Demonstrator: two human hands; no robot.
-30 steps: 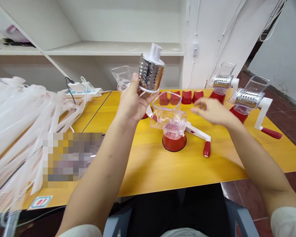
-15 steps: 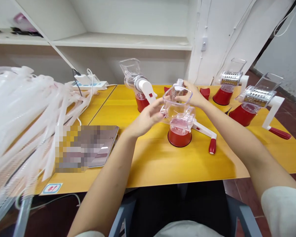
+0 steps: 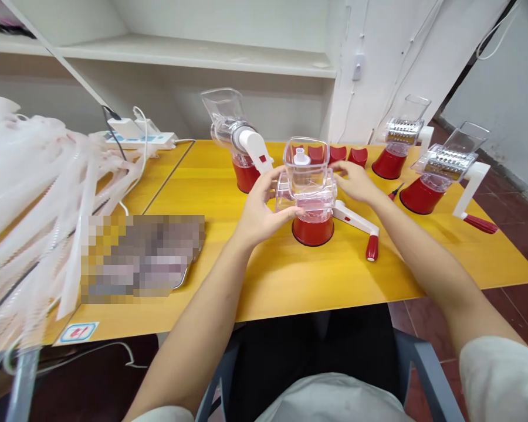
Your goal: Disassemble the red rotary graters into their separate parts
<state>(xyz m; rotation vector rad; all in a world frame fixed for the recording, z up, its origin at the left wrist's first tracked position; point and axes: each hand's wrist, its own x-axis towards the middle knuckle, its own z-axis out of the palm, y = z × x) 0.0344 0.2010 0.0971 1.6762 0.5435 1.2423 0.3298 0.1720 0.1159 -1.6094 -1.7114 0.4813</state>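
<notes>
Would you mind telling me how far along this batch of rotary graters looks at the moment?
Three rotary graters stand assembled-looking on the yellow table. In hand is a fourth: the left hand and right hand clasp its clear hopper above its red base. Left: three loose red pieces at the table's back.

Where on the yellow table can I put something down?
The biggest open patch of yellow tabletop lies in front of the middle rotary grater, between the blurred flat item and its red crank knob. A smaller one sits before the far-right grater. It's crowded at the back by the red pieces, and around the left hand and right hand.
</notes>
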